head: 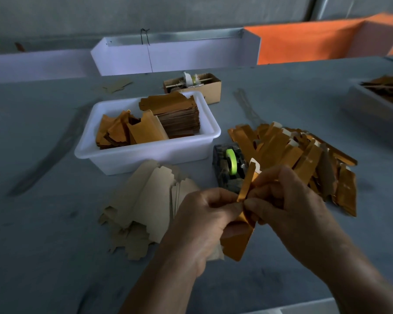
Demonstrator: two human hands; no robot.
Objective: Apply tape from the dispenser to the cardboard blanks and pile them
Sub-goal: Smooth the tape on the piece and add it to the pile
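While both hands work on it, the gold-faced cardboard blank (238,234) is held above the grey table (43,257), just in front of the tape dispenser (228,171), probably so that tape is near to reach. The left hand (204,225) and the right hand (288,200) each pinch the folded seam with curled fingers. The blank looks thin, stiff and shiny. To the right lies a loose pile of finished gold pieces (304,155); to the left, matt brown flat blanks (143,207) are fanned out. Behind them stands a white plastic tub (145,152) with more stock.
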